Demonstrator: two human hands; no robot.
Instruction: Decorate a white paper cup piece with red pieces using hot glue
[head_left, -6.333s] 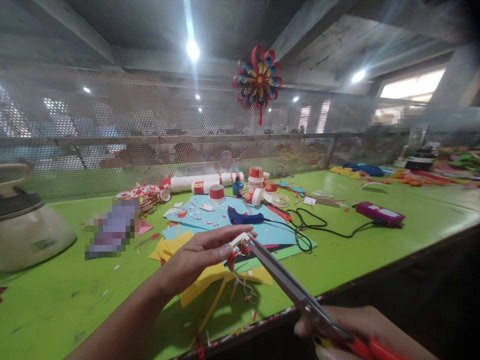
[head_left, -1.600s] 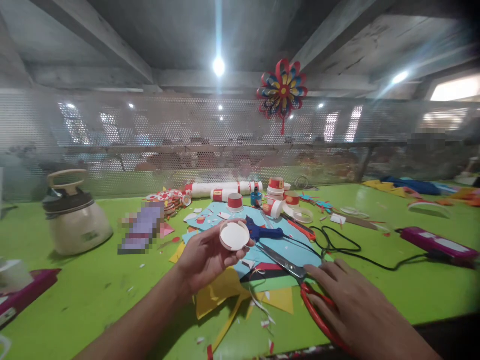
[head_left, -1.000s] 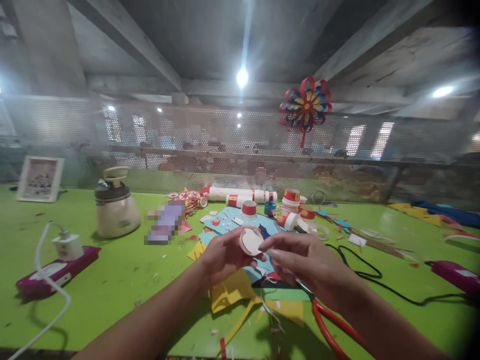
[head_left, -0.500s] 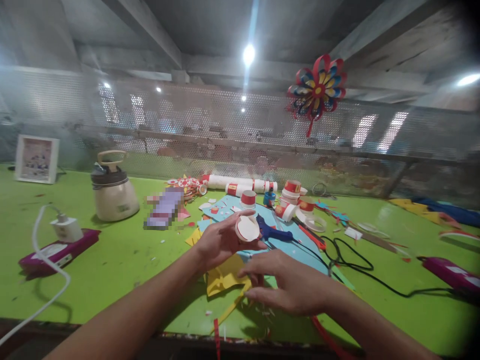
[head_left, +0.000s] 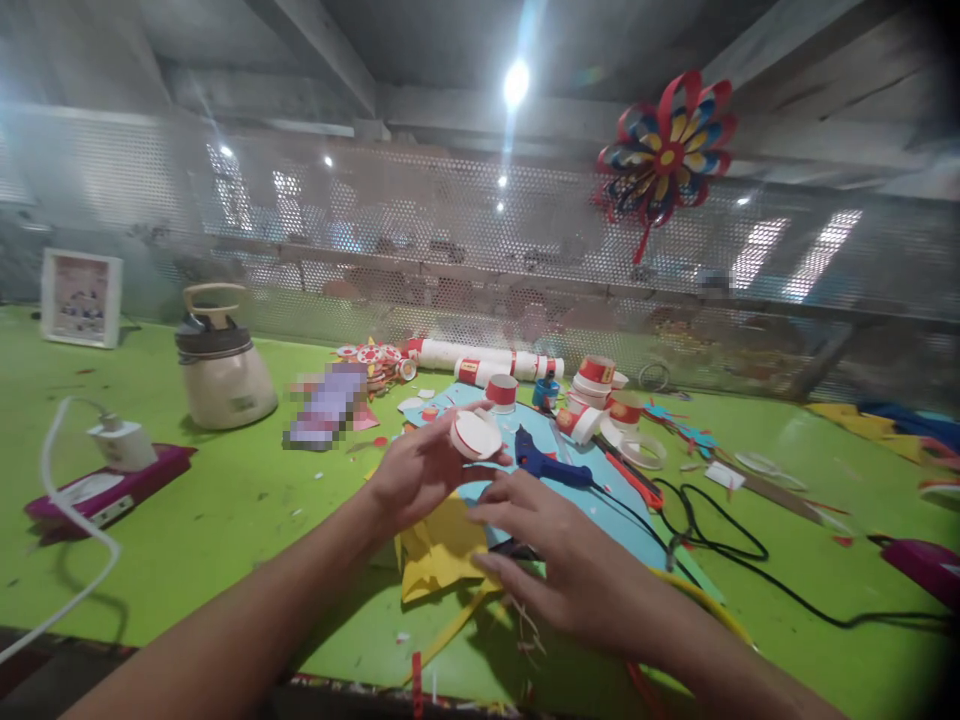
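Note:
My left hand (head_left: 420,470) is closed around a small cut-down paper cup (head_left: 477,436), white with a thin red edge, its round white face tilted up toward me. Close by on the right, my right hand (head_left: 559,535) hovers with thumb and fingers apart and nothing visible between them. Crumpled yellow paper (head_left: 439,550) lies on the table beneath both hands. Past my right fingers, a blue glue gun (head_left: 551,465) rests on light-blue sheets (head_left: 619,510). Part of a dark object shows behind the right fingers, too hidden to name.
Red-and-white paper cups (head_left: 592,380), a tape roll (head_left: 643,450) and a red-handled cutter (head_left: 634,480) sit at the right. A black cable (head_left: 795,590) runs rightward. A jug (head_left: 225,370), a blurred purple item (head_left: 326,405) and a power strip (head_left: 142,485) stand left. A paper flower (head_left: 670,158) hangs above.
My left hand has moved the cup slightly left and up in view, away from the glue gun. My right hand has risen a little. The whole view has shifted slightly.

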